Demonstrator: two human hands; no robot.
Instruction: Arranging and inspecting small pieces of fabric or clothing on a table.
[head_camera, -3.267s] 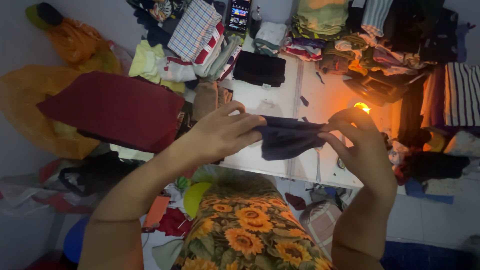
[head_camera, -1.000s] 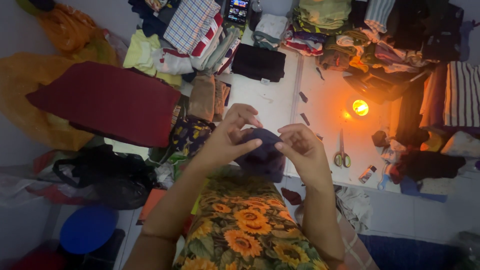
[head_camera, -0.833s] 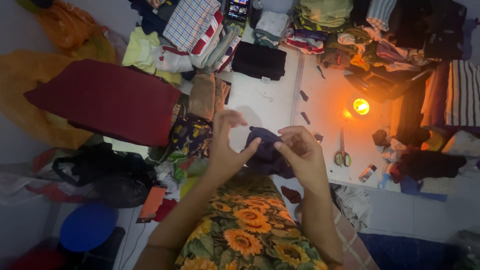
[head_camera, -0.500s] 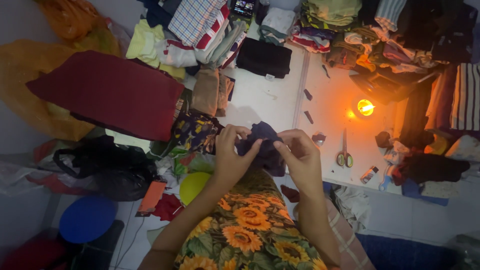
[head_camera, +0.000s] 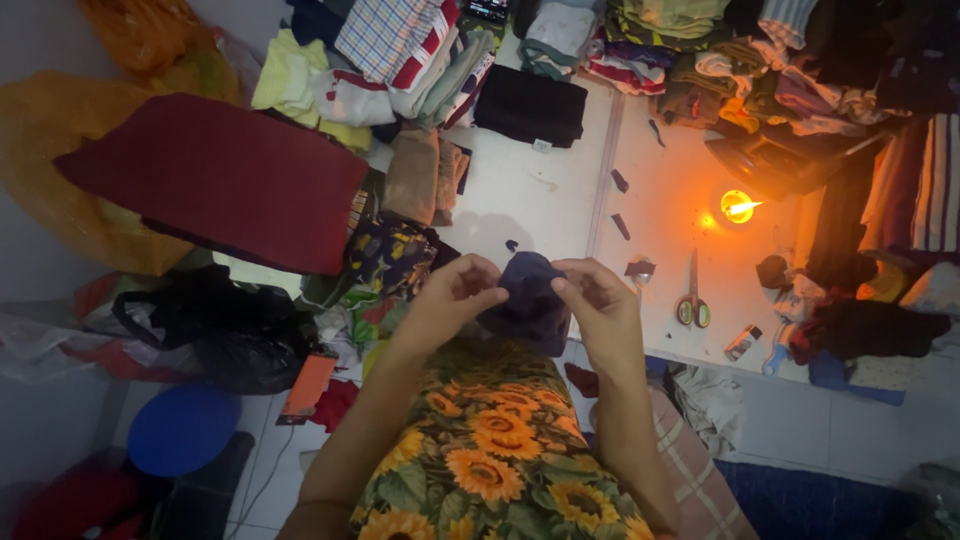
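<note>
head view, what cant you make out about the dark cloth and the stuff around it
- Dark blue cloth: bunched between left hand and right hand; its shape and kind are hidden by folds and fingers.
- Black folded garment: too dim to tell its kind.
- Clothes pile: cut off by the top edge.
- Small object by the scissors: too small to identify.

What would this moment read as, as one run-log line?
left hand: pinching small dark blue cloth | right hand: pinching same cloth | cloth: bunched above sunflower-print fabric | nearby: green-handled scissors

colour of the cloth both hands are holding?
Dark navy blue, plain as far as the dim light shows; the bunched cloth sits between the left hand and right hand, head view.
</note>
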